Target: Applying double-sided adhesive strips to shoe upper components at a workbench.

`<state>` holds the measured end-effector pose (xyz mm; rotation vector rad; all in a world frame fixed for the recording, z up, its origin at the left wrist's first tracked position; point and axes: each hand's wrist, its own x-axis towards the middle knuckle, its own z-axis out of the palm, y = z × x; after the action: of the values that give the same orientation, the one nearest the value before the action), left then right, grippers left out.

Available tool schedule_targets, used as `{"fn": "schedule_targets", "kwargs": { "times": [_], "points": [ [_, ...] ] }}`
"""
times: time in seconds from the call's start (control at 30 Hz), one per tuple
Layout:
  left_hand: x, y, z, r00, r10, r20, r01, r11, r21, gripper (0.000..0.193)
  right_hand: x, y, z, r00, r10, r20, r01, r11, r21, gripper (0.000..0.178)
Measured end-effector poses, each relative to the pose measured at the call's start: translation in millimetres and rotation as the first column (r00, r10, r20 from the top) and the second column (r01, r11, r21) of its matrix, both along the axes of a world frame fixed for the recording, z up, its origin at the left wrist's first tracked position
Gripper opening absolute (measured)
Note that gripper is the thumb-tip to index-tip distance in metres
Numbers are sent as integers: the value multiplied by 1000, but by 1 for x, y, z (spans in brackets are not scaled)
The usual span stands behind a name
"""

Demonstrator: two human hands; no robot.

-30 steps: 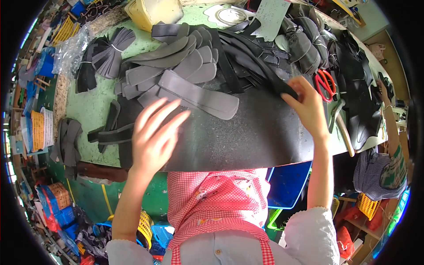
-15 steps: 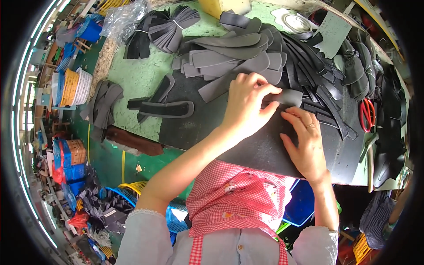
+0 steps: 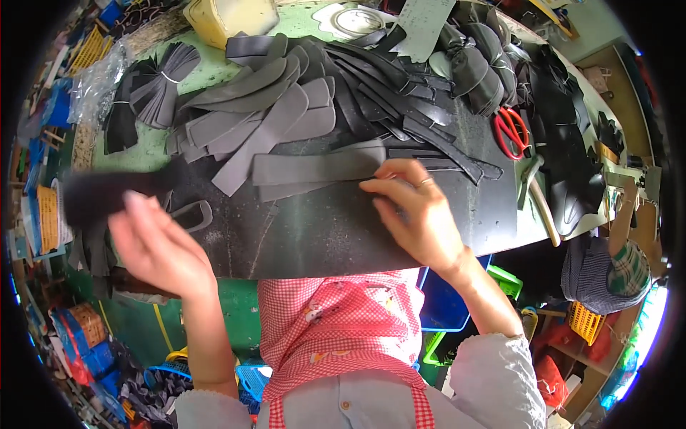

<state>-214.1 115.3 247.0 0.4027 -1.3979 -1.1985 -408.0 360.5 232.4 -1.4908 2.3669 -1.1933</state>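
Observation:
My left hand (image 3: 161, 250), smeared by motion, is off to the left over the table edge with a dark strip-shaped piece (image 3: 100, 199) in its fingers. The piece is blurred too. My right hand (image 3: 429, 222), with a ring on one finger, rests its bent fingertips at the right end of a flat grey strip (image 3: 314, 166); its thumb is apart from them. Another grey strip pokes out from under that one. Beyond lies a heap of grey rounded-end strips (image 3: 243, 107), and beside it a pile of glossy black strips (image 3: 386, 93).
A dark board (image 3: 314, 236) covers the table's front. Red-handled scissors (image 3: 511, 133) lie to the right, near bundled dark pieces (image 3: 475, 68). A fanned, tied bundle (image 3: 161, 82) is at the back left, by a yellow container (image 3: 232, 18). A person's arm (image 3: 623, 222) shows at far right.
My left hand has swung from the strip beside my right hand out to the left, carrying a dark piece. The view has shifted rightward. A grey strip now lies flat before my right hand.

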Motion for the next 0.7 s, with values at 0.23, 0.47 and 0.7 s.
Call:
{"fn": "schedule_targets", "kwargs": {
  "times": [0.23, 0.47, 0.7],
  "points": [
    [10, 92, -32, 571, 34, 820, 534, 744, -402, 49, -80, 23, -7, 859, -294, -420, 340, 939, 39, 22],
    [63, 98, -18, 470, 101, 877, 502, 787, -359, 53, -38, 28, 48, 914, -342, 217, 337, 939, 61, 14],
    [85, 103, -41, 382, 119, 916, 566, 753, -334, 52, 62, -57, 38, 760, 138, 635, -286, 948, 137, 16]
  ]
}}
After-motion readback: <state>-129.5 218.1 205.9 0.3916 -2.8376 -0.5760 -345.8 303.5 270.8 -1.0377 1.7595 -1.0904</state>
